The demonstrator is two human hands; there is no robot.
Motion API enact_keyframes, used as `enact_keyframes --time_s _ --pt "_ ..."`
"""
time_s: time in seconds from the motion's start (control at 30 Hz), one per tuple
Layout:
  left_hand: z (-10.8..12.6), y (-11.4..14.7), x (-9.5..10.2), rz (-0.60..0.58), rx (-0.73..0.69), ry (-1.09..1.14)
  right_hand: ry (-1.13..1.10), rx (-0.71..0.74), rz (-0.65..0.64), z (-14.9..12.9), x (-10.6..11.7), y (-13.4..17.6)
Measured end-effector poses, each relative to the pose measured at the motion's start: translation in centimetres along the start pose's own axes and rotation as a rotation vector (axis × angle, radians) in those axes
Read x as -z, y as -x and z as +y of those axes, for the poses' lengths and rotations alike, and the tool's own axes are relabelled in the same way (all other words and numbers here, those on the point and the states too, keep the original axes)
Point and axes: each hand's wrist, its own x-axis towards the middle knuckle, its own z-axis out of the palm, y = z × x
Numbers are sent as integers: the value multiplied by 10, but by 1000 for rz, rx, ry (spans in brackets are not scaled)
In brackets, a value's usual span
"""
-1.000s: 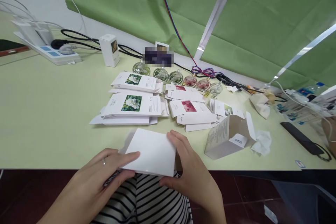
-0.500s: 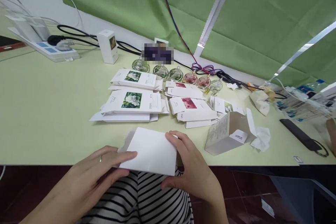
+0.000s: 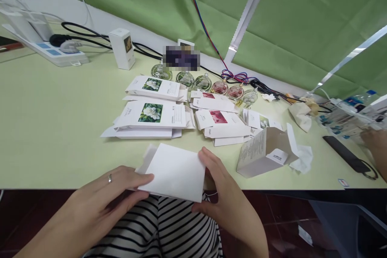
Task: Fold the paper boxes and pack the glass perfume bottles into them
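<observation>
A plain white folded carton point(image 3: 176, 172) is held over the table's front edge, its blank face up and a flap sticking out on its left. My left hand point(image 3: 111, 193) grips its left end, thumb below and fingers on top. Around its right end curves my right hand point(image 3: 220, 189), fingertips at the far corner and thumb at the near corner. Beyond it lie flattened white boxes with a white-flower picture point(image 3: 151, 113) and others with a red-flower picture point(image 3: 218, 117). An opened box point(image 3: 260, 153) stands tilted to the right.
Several round glass bottles point(image 3: 203, 83) line the back. At the left are a power strip point(image 3: 60, 54) and an upright small box point(image 3: 122, 48). On the right lie crumpled tissue point(image 3: 303, 158), a black strapped device point(image 3: 344, 155) and clear plastic packs; another person's hand point(image 3: 375, 141) reaches in there.
My right hand has shifted slightly right along the carton's end. My left hand has barely moved. Another person's hand has come further into view at the right edge.
</observation>
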Motion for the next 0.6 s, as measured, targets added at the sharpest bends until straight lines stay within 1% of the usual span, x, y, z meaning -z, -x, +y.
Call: enact_keyframes --time_s 0.2,0.47,0.53,0.6 --pt "0 -2 4 13 -27 3 14 9 28 1 -3 -1" --pt "1 -2 5 6 -21 -1 16 44 84 -1 -10 -1" --pt "0 1 5 3 13 -3 -8 72 119 -1 -10 0" --pt "-3 3 4 35 93 -10 -48 87 156 1 -10 1"
